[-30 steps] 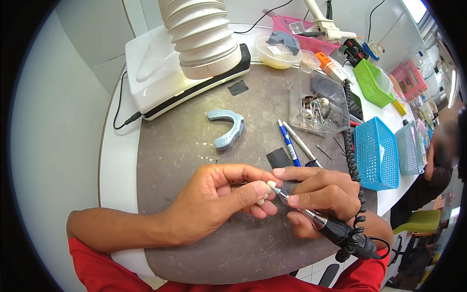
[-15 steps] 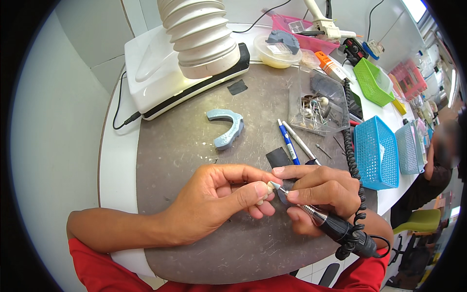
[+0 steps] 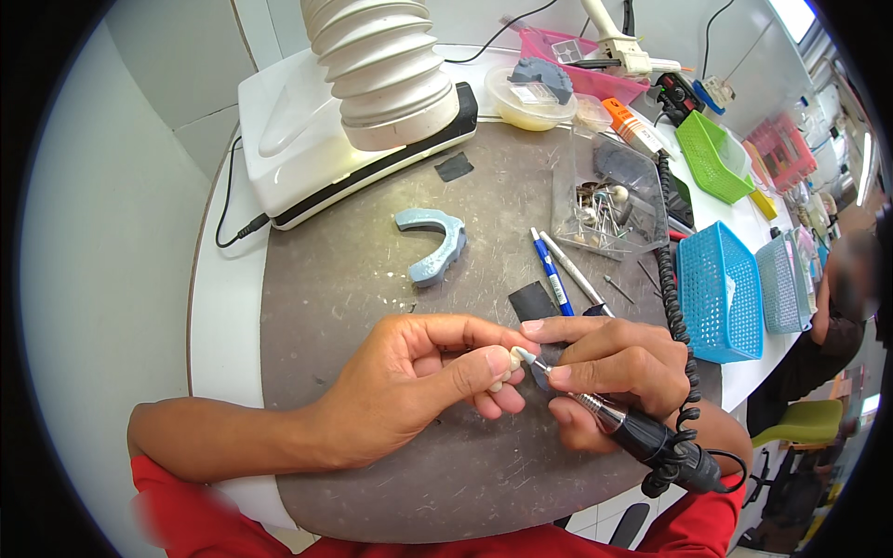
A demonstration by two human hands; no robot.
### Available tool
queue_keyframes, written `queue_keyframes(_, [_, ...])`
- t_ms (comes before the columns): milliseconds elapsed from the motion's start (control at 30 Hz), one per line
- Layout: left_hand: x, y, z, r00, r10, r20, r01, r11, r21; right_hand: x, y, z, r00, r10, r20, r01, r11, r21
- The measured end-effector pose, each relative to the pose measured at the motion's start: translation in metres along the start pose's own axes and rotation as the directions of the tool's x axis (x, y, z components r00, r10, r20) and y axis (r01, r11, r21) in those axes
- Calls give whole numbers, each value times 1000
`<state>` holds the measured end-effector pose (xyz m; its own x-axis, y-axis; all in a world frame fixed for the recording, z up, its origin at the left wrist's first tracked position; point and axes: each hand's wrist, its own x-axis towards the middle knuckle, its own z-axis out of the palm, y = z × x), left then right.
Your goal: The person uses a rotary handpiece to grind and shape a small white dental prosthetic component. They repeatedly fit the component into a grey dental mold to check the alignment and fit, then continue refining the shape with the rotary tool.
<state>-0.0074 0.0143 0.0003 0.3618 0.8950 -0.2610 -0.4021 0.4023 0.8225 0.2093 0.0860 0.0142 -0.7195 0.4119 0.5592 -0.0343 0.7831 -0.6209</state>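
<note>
Between the thumb and fingers of my left hand [image 3: 419,381] is a small cream-white dental bridge [image 3: 507,370], partly hidden by the fingertips. My right hand [image 3: 623,372] grips a black and silver rotary handpiece [image 3: 642,432] like a pen. Its pale blue pointed polishing tip [image 3: 526,355] meets the upper end of the bridge, or nearly so. The right index finger reaches to the left fingertips. Beyond the hands, a blue-grey horseshoe-shaped dental model [image 3: 446,251] lies on the grey mat [image 3: 344,307].
A white ribbed suction hose [image 3: 381,74] hangs over a white machine [image 3: 288,139]. To the right lie a blue pen [image 3: 553,270], a clear box of burs [image 3: 605,209] and a blue basket [image 3: 721,293]. A black coiled cord [image 3: 674,298] runs past my right hand. Another person [image 3: 828,325] sits far right.
The polishing tip and bridge have shifted very slightly against each other. Both hands keep nearly the same place and grip.
</note>
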Motion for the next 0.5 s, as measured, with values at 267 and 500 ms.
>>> queue_keyframes(267, [0,0,1,1000,10,-1,-10,1000,4,-4,3,-2,999,13,35,-13,1000,-3])
queue_keyframes(500, [0,-1,0,1000,12,-4,-12,1000,2,-1,0,-1,1000,-2,18,2,1000,15])
